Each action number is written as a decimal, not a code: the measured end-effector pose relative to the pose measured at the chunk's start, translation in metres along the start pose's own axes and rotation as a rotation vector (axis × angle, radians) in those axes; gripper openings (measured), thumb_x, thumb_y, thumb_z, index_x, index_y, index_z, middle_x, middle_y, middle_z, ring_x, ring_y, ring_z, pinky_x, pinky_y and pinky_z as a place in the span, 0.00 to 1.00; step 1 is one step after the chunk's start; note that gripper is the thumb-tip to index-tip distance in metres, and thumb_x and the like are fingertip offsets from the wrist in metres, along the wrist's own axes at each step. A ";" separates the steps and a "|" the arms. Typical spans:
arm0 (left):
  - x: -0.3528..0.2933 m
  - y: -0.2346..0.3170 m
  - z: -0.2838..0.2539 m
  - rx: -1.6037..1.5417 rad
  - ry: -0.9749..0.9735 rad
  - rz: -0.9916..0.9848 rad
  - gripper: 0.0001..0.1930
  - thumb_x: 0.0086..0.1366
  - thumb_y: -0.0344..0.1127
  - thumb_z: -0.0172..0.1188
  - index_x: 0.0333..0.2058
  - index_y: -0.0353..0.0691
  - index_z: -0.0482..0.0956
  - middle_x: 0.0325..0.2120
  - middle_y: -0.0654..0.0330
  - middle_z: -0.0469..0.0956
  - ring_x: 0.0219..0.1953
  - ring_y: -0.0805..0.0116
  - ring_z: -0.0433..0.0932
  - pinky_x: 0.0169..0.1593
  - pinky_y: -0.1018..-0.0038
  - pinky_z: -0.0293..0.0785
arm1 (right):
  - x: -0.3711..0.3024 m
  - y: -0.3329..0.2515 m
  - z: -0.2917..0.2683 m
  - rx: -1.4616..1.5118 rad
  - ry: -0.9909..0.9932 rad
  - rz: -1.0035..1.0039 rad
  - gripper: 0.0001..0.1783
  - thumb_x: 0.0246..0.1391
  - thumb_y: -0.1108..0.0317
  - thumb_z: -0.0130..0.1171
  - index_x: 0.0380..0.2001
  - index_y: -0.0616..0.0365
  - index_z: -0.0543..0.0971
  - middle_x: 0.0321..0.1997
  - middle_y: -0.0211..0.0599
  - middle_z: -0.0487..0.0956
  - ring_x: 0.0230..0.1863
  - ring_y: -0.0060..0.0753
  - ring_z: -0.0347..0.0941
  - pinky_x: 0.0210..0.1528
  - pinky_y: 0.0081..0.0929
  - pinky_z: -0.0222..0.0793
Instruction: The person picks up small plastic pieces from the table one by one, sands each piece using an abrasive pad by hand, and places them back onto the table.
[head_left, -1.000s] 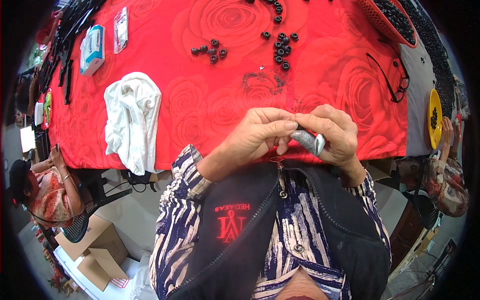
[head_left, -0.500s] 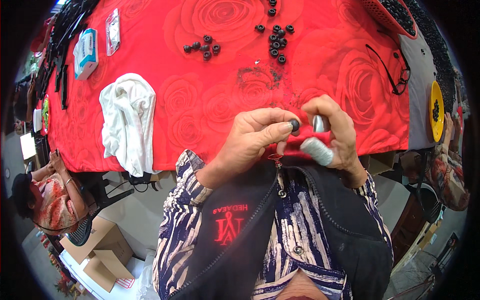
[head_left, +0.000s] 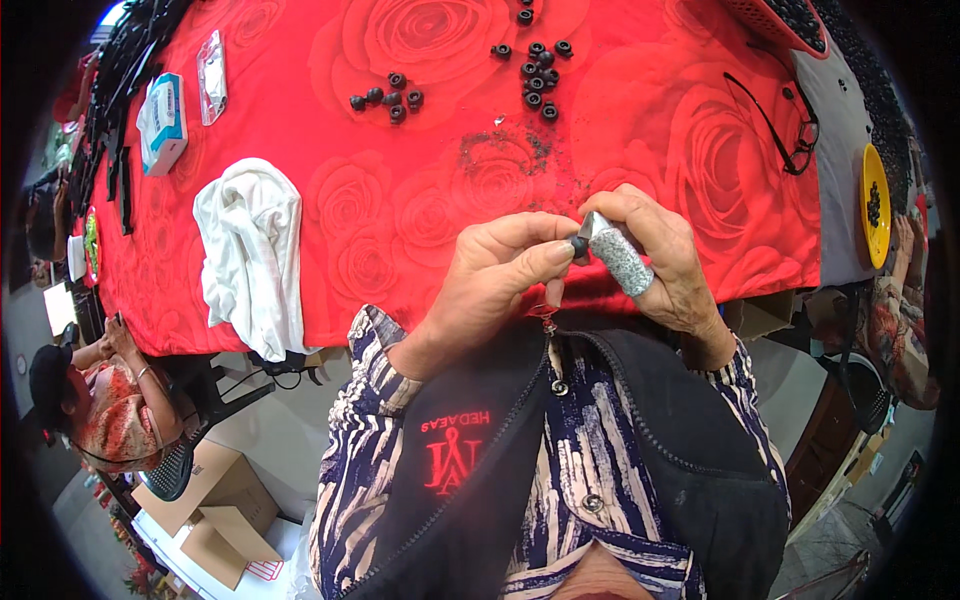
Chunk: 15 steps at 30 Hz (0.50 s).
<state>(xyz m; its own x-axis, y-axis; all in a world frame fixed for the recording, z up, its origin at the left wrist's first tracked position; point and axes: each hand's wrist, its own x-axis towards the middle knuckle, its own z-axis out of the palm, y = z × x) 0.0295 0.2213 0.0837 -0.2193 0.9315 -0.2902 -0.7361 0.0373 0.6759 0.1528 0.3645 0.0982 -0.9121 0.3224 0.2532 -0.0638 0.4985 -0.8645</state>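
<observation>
Between its thumb and fingertips, my left hand (head_left: 505, 265) pinches a small black rounded part (head_left: 578, 246). My right hand (head_left: 665, 255) closes on a small silvery metal piece (head_left: 590, 224), whose pointed end meets or nearly meets the black part; its exact kind is not clear. Grey speckled wrapping (head_left: 622, 262) covers my right thumb. Ahead of my hands, dark crumbs (head_left: 510, 152) are scattered over the red rose-print cloth (head_left: 390, 255). Farther off lie a cluster of similar black parts (head_left: 540, 80) and a smaller group (head_left: 393, 98) to its left.
A white cloth (head_left: 250, 250) lies on the left, with a blue-white box (head_left: 163, 125) and a clear packet (head_left: 212, 78) beyond. On the right are eyeglasses (head_left: 795, 150), a yellow plate (head_left: 876, 225) and a red basket (head_left: 770, 22). A seated person (head_left: 120, 400) is at far left.
My right hand has come left and turned, bringing the metal piece and wrapped thumb up against the black part. My left hand keeps its pinch. The whole view has shifted slightly.
</observation>
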 end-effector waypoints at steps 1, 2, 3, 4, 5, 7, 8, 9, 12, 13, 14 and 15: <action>0.000 0.000 0.000 0.000 0.000 -0.003 0.12 0.62 0.29 0.55 0.42 0.29 0.74 0.31 0.60 0.75 0.25 0.77 0.72 0.28 0.82 0.69 | 0.000 0.000 0.000 -0.008 -0.003 -0.012 0.13 0.47 0.73 0.55 0.38 0.63 0.71 0.26 0.42 0.70 0.27 0.44 0.70 0.28 0.32 0.64; 0.000 0.000 -0.001 0.005 -0.003 -0.007 0.12 0.62 0.29 0.55 0.43 0.29 0.74 0.31 0.60 0.75 0.25 0.77 0.72 0.28 0.82 0.69 | -0.001 0.001 -0.001 -0.008 -0.001 -0.010 0.13 0.47 0.73 0.55 0.38 0.63 0.71 0.26 0.42 0.70 0.27 0.44 0.70 0.28 0.32 0.64; 0.001 -0.001 -0.001 0.011 -0.006 -0.011 0.12 0.62 0.29 0.55 0.43 0.29 0.73 0.31 0.60 0.75 0.25 0.76 0.72 0.29 0.82 0.69 | -0.001 0.001 -0.001 -0.005 -0.008 -0.010 0.13 0.47 0.73 0.56 0.38 0.63 0.71 0.26 0.42 0.70 0.27 0.44 0.70 0.28 0.32 0.64; 0.001 -0.001 -0.001 0.012 -0.005 -0.013 0.12 0.62 0.29 0.55 0.43 0.29 0.73 0.31 0.60 0.75 0.25 0.76 0.72 0.29 0.82 0.69 | -0.001 0.001 -0.001 -0.002 -0.016 -0.010 0.13 0.46 0.73 0.56 0.38 0.62 0.71 0.26 0.42 0.70 0.28 0.44 0.70 0.28 0.32 0.64; 0.001 -0.001 -0.001 0.008 -0.002 -0.013 0.12 0.62 0.29 0.55 0.43 0.29 0.73 0.32 0.60 0.75 0.25 0.76 0.72 0.29 0.82 0.69 | -0.001 0.001 -0.001 -0.001 -0.014 -0.009 0.13 0.46 0.73 0.56 0.38 0.62 0.71 0.26 0.42 0.70 0.28 0.44 0.70 0.28 0.32 0.64; 0.000 -0.001 -0.001 0.003 0.006 -0.014 0.12 0.62 0.29 0.54 0.43 0.29 0.73 0.32 0.59 0.75 0.25 0.76 0.72 0.29 0.82 0.69 | -0.001 0.002 -0.002 -0.034 -0.023 -0.016 0.14 0.46 0.73 0.56 0.38 0.62 0.71 0.26 0.42 0.70 0.27 0.44 0.70 0.28 0.32 0.64; 0.000 -0.001 -0.001 -0.005 0.003 -0.014 0.12 0.62 0.29 0.54 0.43 0.29 0.73 0.32 0.59 0.75 0.25 0.76 0.72 0.29 0.82 0.69 | -0.001 0.001 -0.002 -0.032 -0.024 -0.016 0.14 0.46 0.73 0.56 0.38 0.62 0.71 0.26 0.42 0.70 0.27 0.44 0.70 0.28 0.32 0.64; 0.000 -0.002 -0.002 -0.013 -0.001 -0.014 0.12 0.62 0.29 0.54 0.43 0.29 0.73 0.32 0.59 0.75 0.25 0.76 0.72 0.30 0.82 0.69 | -0.001 0.000 -0.003 -0.026 -0.033 -0.002 0.13 0.46 0.73 0.56 0.38 0.62 0.71 0.26 0.42 0.70 0.27 0.44 0.71 0.28 0.32 0.64; 0.000 -0.004 -0.002 -0.012 -0.003 -0.013 0.12 0.62 0.29 0.54 0.43 0.29 0.73 0.33 0.59 0.75 0.25 0.76 0.72 0.30 0.82 0.69 | -0.001 0.001 -0.004 -0.021 -0.048 0.004 0.13 0.46 0.73 0.56 0.38 0.62 0.72 0.26 0.42 0.71 0.27 0.44 0.71 0.28 0.31 0.65; 0.000 -0.004 -0.002 -0.012 -0.001 -0.013 0.12 0.62 0.29 0.54 0.43 0.29 0.73 0.33 0.59 0.75 0.25 0.76 0.72 0.30 0.82 0.69 | -0.001 0.002 -0.004 -0.023 -0.053 -0.003 0.14 0.45 0.74 0.56 0.38 0.63 0.72 0.26 0.42 0.71 0.27 0.43 0.71 0.28 0.31 0.65; 0.000 -0.003 -0.002 -0.009 -0.002 -0.021 0.12 0.62 0.29 0.54 0.43 0.29 0.73 0.33 0.59 0.75 0.25 0.76 0.72 0.30 0.82 0.69 | -0.001 0.002 -0.004 -0.021 -0.055 -0.003 0.14 0.45 0.74 0.56 0.38 0.63 0.72 0.26 0.42 0.71 0.27 0.43 0.71 0.28 0.31 0.65; 0.000 -0.004 -0.002 -0.005 -0.004 -0.028 0.12 0.62 0.29 0.54 0.43 0.29 0.73 0.33 0.59 0.75 0.25 0.76 0.72 0.30 0.82 0.69 | -0.001 0.003 -0.004 -0.021 -0.055 -0.017 0.14 0.44 0.75 0.57 0.38 0.63 0.72 0.26 0.42 0.72 0.27 0.43 0.71 0.28 0.31 0.65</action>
<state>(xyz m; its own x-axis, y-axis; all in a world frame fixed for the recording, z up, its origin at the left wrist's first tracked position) 0.0311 0.2205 0.0803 -0.1961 0.9314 -0.3065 -0.7450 0.0617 0.6642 0.1555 0.3691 0.0973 -0.9318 0.2696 0.2432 -0.0715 0.5205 -0.8509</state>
